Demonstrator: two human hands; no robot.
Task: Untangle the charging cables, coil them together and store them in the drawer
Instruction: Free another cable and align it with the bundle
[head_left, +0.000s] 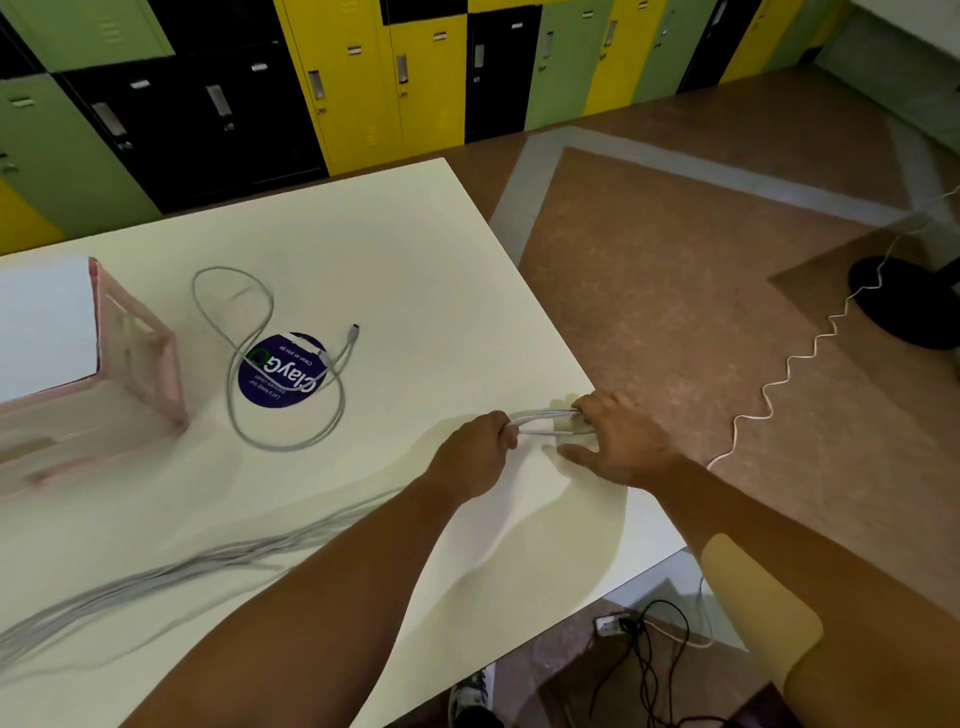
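White table (415, 249) is bearing one cable bunch (540, 418) stretched between the hands, left hand (475, 452) fisting it, right hand (623, 436) pinching its end; one loose cable (234, 374) is lying well left of both.

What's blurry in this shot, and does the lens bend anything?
Head view: the cable bundle at lower left is motion-smeared, the pink drawer unit is soft, and the looped cable looks sharp. Head view: the wide-angle lens tilts the lockers.
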